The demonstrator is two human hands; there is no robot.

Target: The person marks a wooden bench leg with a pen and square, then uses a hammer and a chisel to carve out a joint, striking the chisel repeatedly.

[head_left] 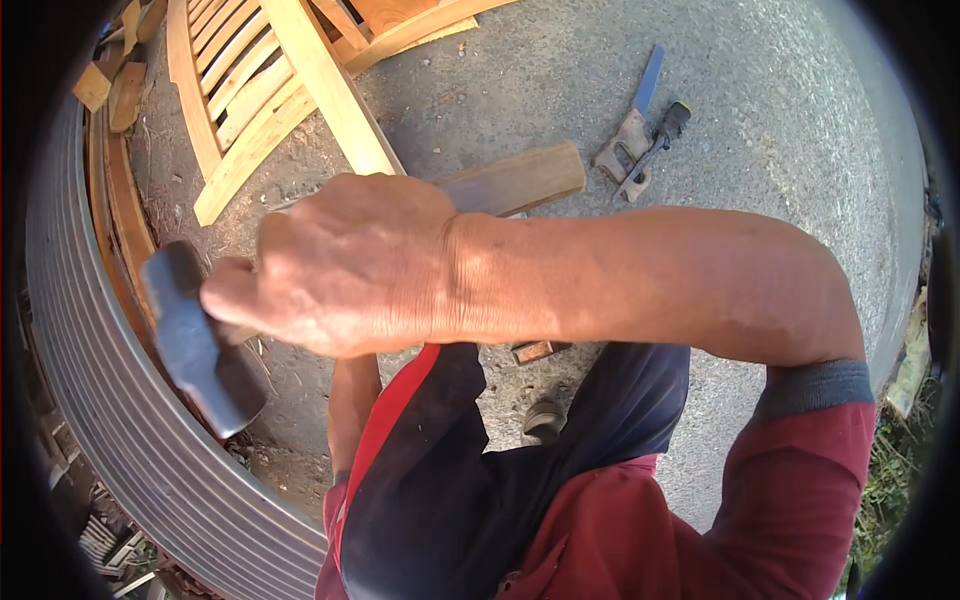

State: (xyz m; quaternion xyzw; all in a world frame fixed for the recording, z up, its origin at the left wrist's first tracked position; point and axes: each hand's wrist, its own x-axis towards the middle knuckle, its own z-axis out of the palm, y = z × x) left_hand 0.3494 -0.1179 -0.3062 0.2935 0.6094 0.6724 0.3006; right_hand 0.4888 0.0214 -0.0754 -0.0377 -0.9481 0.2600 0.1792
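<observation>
We found the right hand (345,265) clamped on a raised hammer (195,340), poised above the corrugated metal sheet (120,440): a striking step, we judged. The left hand was hidden; its fingers we could not tell. The next blow called for aim.

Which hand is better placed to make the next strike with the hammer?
Right. The right hand grips the hammer by its wooden handle, head raised. The left hand is hidden; only its forearm shows beneath.

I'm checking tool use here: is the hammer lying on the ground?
No, the right hand is closed around the handle of the hammer, holding it raised above the ground.
</observation>
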